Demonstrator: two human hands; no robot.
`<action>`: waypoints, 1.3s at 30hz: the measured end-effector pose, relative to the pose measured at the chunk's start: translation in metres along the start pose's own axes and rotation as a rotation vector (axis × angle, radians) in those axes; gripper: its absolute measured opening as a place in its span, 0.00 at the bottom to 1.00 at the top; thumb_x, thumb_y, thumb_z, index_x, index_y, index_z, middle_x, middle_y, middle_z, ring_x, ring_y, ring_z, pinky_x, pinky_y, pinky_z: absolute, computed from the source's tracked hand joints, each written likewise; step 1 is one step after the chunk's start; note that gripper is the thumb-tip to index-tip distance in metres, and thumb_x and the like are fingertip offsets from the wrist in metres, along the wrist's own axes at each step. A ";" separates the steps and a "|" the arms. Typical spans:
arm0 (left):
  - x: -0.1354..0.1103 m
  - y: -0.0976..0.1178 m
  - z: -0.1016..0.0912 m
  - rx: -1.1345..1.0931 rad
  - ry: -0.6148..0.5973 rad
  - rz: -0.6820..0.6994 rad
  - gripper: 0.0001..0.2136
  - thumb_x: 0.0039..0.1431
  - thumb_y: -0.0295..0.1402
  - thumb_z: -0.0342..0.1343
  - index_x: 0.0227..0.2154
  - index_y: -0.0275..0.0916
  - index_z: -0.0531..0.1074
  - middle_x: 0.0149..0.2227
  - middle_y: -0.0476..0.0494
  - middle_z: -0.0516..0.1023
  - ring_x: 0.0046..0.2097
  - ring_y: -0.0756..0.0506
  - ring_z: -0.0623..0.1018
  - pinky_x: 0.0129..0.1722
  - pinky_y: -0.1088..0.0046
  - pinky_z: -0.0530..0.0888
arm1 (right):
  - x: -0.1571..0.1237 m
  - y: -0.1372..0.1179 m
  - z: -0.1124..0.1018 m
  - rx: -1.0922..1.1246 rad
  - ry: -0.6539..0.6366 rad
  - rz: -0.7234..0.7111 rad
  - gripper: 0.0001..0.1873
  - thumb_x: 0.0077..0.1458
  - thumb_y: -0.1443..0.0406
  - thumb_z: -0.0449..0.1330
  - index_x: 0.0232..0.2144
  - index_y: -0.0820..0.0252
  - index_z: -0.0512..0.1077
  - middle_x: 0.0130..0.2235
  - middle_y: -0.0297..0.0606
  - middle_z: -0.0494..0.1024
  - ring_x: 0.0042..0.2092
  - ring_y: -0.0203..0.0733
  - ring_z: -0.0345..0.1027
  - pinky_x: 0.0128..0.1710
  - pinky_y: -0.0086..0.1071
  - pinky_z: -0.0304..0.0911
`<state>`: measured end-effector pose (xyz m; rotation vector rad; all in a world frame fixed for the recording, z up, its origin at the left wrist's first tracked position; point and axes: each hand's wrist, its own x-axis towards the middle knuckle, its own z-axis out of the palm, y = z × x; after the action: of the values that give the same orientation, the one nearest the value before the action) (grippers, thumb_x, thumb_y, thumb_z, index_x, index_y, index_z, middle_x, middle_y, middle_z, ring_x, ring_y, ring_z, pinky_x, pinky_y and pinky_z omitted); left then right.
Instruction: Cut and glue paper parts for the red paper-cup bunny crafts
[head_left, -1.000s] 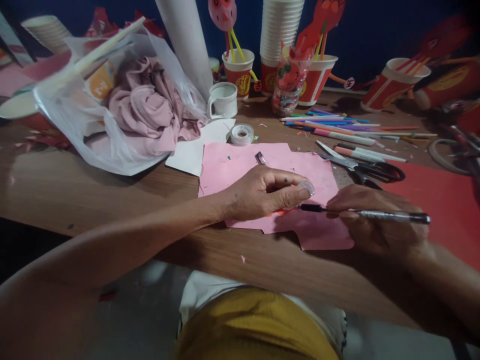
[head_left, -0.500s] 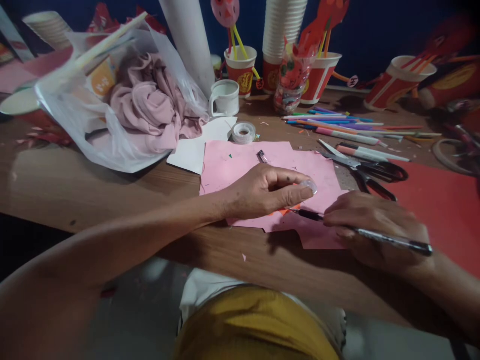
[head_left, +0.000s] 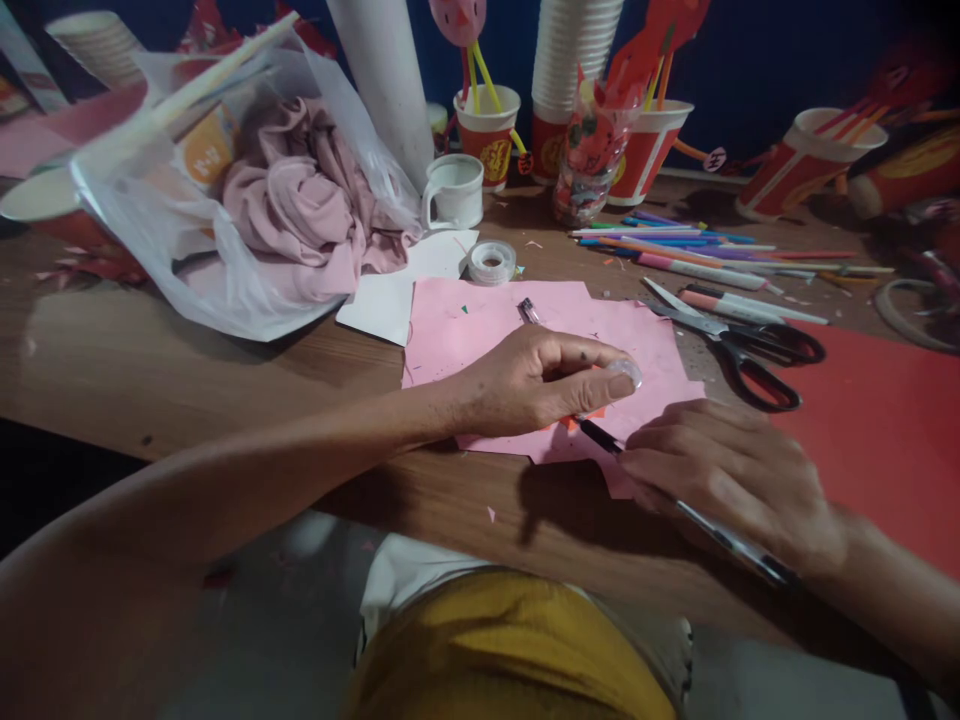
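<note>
My left hand (head_left: 547, 385) rests on the pink paper (head_left: 480, 330), fingers curled, pressing a small clear round object (head_left: 626, 372) onto a small orange paper piece (head_left: 589, 415). My right hand (head_left: 731, 475) grips a dark pen (head_left: 697, 515), whose tip touches the orange piece just below my left thumb. The pen's rear end points back toward my right wrist.
Black-handled scissors (head_left: 739, 345) lie right of the pink paper, on the edge of a red sheet (head_left: 885, 430). Several coloured pens (head_left: 675, 255), a tape roll (head_left: 492, 262), a white mug (head_left: 454, 192), paper cups (head_left: 645, 150) and a plastic bag with pink cloth (head_left: 285, 210) crowd the back.
My right hand swung the pen from lying level to slanting down toward my wrist, its tip moving left under my left thumb. My left hand stayed in place.
</note>
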<state>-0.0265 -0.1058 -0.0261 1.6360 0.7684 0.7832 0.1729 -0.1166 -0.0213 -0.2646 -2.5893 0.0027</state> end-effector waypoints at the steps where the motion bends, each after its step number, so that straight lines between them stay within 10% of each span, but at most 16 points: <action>1: 0.000 0.000 0.000 -0.005 0.003 -0.002 0.13 0.57 0.38 0.50 0.25 0.34 0.69 0.26 0.49 0.68 0.29 0.52 0.67 0.30 0.77 0.66 | 0.000 -0.001 0.000 -0.018 -0.002 -0.004 0.04 0.58 0.69 0.51 0.35 0.59 0.65 0.26 0.36 0.76 0.27 0.40 0.70 0.27 0.35 0.66; 25: 0.000 0.003 0.000 -0.022 0.004 -0.019 0.12 0.57 0.38 0.51 0.26 0.34 0.70 0.26 0.49 0.67 0.28 0.53 0.65 0.27 0.78 0.65 | -0.004 -0.002 0.000 -0.040 -0.040 -0.045 0.04 0.55 0.69 0.55 0.36 0.60 0.66 0.26 0.38 0.76 0.27 0.42 0.70 0.26 0.37 0.65; 39: 0.000 0.001 0.000 0.006 0.010 -0.020 0.13 0.57 0.39 0.50 0.26 0.34 0.70 0.26 0.48 0.68 0.29 0.52 0.67 0.29 0.77 0.67 | -0.017 0.008 -0.002 0.214 0.096 0.178 0.06 0.55 0.72 0.52 0.36 0.59 0.66 0.26 0.38 0.73 0.28 0.39 0.68 0.25 0.34 0.64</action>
<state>-0.0267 -0.1062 -0.0256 1.6278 0.7941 0.7761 0.1900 -0.1126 -0.0290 -0.4044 -2.4368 0.3209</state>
